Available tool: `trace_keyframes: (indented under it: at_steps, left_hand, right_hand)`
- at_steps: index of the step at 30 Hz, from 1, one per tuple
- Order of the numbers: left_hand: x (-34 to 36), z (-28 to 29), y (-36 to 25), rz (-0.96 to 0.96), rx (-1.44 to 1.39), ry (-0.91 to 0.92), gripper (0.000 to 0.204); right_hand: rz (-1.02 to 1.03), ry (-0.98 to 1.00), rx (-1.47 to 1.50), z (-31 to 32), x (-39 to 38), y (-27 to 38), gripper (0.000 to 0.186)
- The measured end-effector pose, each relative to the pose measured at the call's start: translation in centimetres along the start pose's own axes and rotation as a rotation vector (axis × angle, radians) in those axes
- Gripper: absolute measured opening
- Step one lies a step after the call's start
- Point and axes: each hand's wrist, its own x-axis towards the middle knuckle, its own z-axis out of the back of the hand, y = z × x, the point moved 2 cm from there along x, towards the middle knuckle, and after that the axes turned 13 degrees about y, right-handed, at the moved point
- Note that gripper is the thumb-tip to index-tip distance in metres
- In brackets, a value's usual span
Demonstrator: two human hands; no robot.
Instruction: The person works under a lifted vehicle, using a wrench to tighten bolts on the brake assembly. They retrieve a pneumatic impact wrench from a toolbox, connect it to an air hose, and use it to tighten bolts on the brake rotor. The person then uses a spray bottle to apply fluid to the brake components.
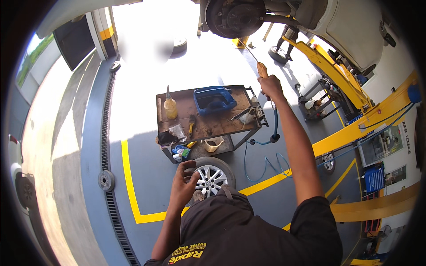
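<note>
My right hand [271, 86] is stretched far forward and closed around an orange air blow gun [262, 70]. Its long thin nozzle points up toward the dark round brake assembly [235, 18] under the raised white car [350, 26]; glare hides whether the tip touches it. A blue air hose [276, 122] runs down from below that hand and coils on the floor. My left hand [183, 186] hovers near my body, fingers loosely curled and apart, with nothing in it. Below it, a wheel with a silver rim [211, 179] lies on the floor.
A worn work cart [222, 126] ahead carries a blue cut-open container [215, 101], a yellowish squeeze bottle [170, 106] and a brush [191, 124]. Yellow lift arms [350, 133] extend along the right. Another person [287, 37] stands by a tyre [278, 55]. A drain grate [106, 133] runs at left.
</note>
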Motion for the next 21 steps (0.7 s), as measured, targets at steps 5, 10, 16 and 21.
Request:
trace_keyframes:
  at_steps: [5, 10, 16, 21]
  left_hand:
    - [2.1, -1.1, -1.9, 0.002, 0.003, 0.053, 0.037]
    - [2.8, -1.0, -1.0, -0.015, 0.053, 0.055, 0.039]
    - [4.3, -2.7, -1.4, -0.006, 0.083, 0.108, 0.040]
    - [5.3, -2.8, -0.8, 0.011, 0.131, 0.119, 0.039]
  right_hand:
    - [0.030, 0.159, 0.164, 2.2, 1.0, -3.0, 0.036]
    - [-0.007, 0.089, 0.067, 2.3, 1.0, -1.3, 0.039]
    - [0.032, -0.050, 0.018, 3.9, 2.8, -5.0, 0.043]
    - [-0.014, 0.093, 0.126, 6.2, 2.3, -5.4, 0.053]
